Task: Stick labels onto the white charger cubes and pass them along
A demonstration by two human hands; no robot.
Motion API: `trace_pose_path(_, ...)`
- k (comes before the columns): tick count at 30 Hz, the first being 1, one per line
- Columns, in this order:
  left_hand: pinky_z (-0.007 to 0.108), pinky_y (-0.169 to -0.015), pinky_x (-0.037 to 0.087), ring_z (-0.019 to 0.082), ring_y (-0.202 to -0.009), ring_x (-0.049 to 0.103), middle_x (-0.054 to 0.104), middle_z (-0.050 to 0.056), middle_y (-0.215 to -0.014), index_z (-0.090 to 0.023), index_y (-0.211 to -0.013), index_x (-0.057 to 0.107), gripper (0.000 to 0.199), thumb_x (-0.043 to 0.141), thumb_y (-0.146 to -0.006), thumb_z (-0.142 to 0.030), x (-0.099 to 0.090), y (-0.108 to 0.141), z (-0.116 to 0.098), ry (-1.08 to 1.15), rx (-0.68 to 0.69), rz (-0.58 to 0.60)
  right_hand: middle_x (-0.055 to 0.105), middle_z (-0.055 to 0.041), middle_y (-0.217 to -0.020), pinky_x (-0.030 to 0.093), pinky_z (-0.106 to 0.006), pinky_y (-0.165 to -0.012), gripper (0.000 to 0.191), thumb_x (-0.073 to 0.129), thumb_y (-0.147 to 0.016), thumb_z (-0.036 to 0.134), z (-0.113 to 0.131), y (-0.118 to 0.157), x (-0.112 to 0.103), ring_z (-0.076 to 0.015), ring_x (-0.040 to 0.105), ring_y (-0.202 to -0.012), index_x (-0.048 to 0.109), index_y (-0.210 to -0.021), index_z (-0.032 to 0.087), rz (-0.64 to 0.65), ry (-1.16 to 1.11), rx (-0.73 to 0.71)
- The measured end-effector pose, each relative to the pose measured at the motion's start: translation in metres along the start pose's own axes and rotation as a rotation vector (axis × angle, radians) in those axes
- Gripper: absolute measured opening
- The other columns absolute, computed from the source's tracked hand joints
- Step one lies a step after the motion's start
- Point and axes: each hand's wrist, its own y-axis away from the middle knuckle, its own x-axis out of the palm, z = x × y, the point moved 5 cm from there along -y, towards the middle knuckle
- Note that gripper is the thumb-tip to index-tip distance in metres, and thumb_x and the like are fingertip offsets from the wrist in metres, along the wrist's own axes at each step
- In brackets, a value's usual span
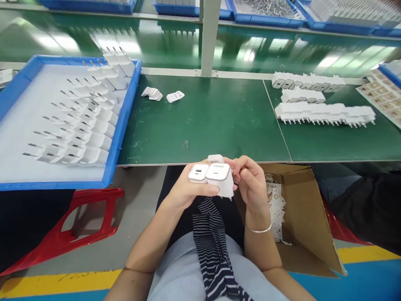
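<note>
Gripping with the left hand (184, 184) a cluster of white, rounded-square plastic chargers (218, 171), with the thumb across the near side, just before the near edge of the green-topped desk (203, 121). Showing two side by side in front, with port faces tipped up towards the head view, and one more tucked behind, partly hidden. Running lengthwise, at the front right of the cluster, from port face downward with a slight lean to the right, ending in small pins. Lying to the left of the right hand (252, 179), close by its fingertips, yet nearer to the left hand through plain contact. Curled inward at the right hand, with thumb and fingers drawn together; cannot tell whether pinching something thin or only brushing the cluster's right side.

Can also make out pins-up white chargers (94, 133) in a blue-rimmed, white-floored tray (125, 121) to the left, lined-up white chargers (326, 113) at the desk's right, small flat white plates (152, 93) between, and a brown cardboard box (307, 221) beside the right forearm, holding white sheets (275, 209).
</note>
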Motion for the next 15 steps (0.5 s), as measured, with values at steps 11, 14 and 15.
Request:
trace_pose_path(11, 0.038, -0.046, 0.061, 0.031, -0.054, 0.074, 0.079, 0.013, -0.08, -0.016, -0.093, 0.079, 0.055, 0.086, -0.063, -0.062, -0.006, 0.005, 0.019, 0.166, -0.144, 0.031, 0.064, 0.0015, -0.073, 0.045, -0.025, -0.057, 0.027, 0.078, -0.083, 0.046, -0.011, -0.004, 0.01, -0.0127, 0.055, -0.062, 0.068, -0.082, 0.021, 0.01, 0.168, -0.063)
trace_pose_path(14, 0.04, -0.057, 0.066, 0.032, -0.068, 0.078, 0.08, 0.014, -0.095, -0.019, -0.099, 0.08, 0.049, 0.091, -0.063, -0.051, 0.002, 0.005, 0.015, 0.175, -0.138, 0.054, 0.067, 0.0005, -0.073, 0.045, -0.026, -0.059, 0.02, 0.067, -0.093, 0.038, -0.003, 0.003, 0.006, -0.0134, 0.056, -0.063, 0.07, -0.083, 0.021, -0.084, 0.38, -0.164)
trace_pose_path(15, 0.04, -0.063, 0.067, 0.033, -0.077, 0.079, 0.079, 0.015, -0.107, -0.02, -0.101, 0.08, 0.048, 0.092, -0.064, -0.048, 0.004, 0.005, 0.012, 0.14, -0.121, 0.06, 0.066, 0.001, -0.071, 0.044, -0.026, -0.058, 0.021, 0.065, -0.095, 0.035, 0.0, 0.005, 0.006, -0.0131, 0.055, -0.061, 0.069, -0.079, 0.021, -0.108, 0.428, -0.209)
